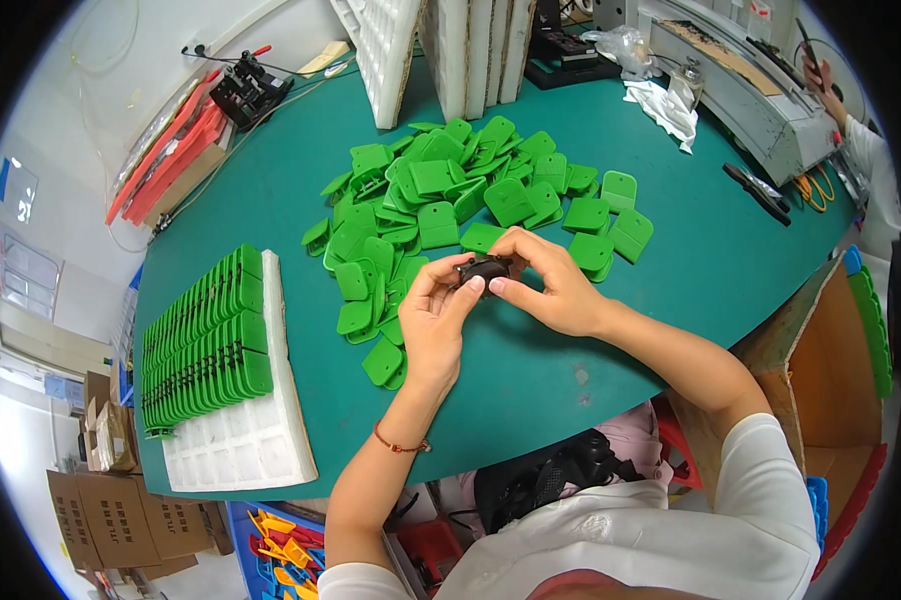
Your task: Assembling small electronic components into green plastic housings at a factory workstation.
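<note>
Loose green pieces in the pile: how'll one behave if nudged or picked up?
Probably stiff: the green pieces keep crisp, unsagging outlines even where they lean on one another. Their smooth-looking, broad faces suggest sliding more than rolling. Since they overlap loosely, pushing one would likely shift its neighbours.

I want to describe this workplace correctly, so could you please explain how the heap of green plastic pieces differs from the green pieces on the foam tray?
The heap lies directly on the green table; the tray pieces sit on a white foam tray. The heap is loose, with pieces facing many ways; the tray pieces are packed side by side in neat rows. Both share the same bright green and rounded corners.
</note>
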### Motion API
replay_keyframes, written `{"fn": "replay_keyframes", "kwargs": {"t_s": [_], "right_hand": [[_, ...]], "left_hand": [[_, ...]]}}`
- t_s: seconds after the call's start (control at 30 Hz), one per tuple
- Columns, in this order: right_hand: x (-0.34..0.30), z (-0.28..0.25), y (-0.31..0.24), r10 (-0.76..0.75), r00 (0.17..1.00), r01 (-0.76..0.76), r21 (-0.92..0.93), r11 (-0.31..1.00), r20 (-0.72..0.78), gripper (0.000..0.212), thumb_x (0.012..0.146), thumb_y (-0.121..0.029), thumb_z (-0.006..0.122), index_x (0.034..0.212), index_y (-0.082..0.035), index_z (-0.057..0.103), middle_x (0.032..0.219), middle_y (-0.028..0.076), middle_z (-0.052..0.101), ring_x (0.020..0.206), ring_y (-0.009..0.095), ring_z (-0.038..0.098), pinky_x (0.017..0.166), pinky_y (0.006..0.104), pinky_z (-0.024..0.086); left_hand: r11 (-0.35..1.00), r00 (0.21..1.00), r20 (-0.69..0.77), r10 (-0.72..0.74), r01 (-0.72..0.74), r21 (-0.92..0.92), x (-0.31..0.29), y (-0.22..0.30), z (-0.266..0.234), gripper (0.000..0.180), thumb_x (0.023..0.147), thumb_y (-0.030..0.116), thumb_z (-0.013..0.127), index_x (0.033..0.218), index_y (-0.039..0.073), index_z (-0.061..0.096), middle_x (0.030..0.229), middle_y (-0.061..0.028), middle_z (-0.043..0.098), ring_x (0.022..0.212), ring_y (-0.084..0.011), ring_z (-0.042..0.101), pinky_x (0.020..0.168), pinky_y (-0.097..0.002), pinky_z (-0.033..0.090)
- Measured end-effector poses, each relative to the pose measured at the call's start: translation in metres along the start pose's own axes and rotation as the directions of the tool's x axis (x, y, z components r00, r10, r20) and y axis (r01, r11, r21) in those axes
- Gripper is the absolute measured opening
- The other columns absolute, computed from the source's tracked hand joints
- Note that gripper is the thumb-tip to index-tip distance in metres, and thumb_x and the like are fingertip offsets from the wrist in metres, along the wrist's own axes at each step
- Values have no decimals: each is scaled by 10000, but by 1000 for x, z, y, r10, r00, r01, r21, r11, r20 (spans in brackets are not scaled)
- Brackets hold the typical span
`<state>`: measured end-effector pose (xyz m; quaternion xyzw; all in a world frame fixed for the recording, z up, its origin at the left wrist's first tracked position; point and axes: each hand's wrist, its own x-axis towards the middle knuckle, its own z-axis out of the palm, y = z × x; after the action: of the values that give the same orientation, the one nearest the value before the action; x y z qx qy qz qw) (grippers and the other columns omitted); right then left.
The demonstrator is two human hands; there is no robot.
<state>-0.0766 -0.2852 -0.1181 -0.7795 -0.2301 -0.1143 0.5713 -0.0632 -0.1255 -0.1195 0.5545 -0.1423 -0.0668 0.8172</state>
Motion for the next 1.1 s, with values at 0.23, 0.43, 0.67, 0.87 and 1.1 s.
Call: {"fn": "replay_keyframes", "kwargs": {"t_s": [0.23,0.43,0.67,0.87,1.1], "right_hand": [[-1,-1,7,113,993,-113,228,967,11,140,817,-82,529,917,11,493,858,36,493,788,91,495,708,244,409],[-1,0,15,200,978,-207,407,890,60,96,799,-50,540,866,0,493,831,14,501,761,68,484,670,226,398],[-3,3,11,234,969,-236,536,810,73,81,778,-52,559,810,-14,495,727,-16,497,684,39,461,600,203,372],[-2,4,14,226,973,-219,493,842,45,95,798,-72,553,846,-13,496,759,-10,496,700,41,460,606,206,374],[0,2,15,229,968,-251,517,818,108,210,832,-92,531,1016,-14,465,953,22,501,843,73,474,720,241,404]], "left_hand": [[998,998,-10,-66,66,17,-1,-3,-1,199,756,-46,588,941,-23,518,900,-78,564,820,-110,543,752,-232,456],[994,994,35,-104,103,33,-1,1,1,140,762,-52,574,886,-28,515,883,-89,582,776,-104,559,721,-220,461],[995,995,36,-97,96,32,-4,1,-2,91,750,-55,574,824,-29,529,838,-77,595,740,-84,553,690,-205,456],[995,995,28,-95,94,32,-3,0,-2,89,760,-50,566,837,-27,530,846,-76,591,747,-85,552,692,-210,458],[998,998,-12,-65,65,13,1,-1,-1,147,793,-34,552,936,-44,521,885,-90,586,794,-105,562,728,-225,467]]}}
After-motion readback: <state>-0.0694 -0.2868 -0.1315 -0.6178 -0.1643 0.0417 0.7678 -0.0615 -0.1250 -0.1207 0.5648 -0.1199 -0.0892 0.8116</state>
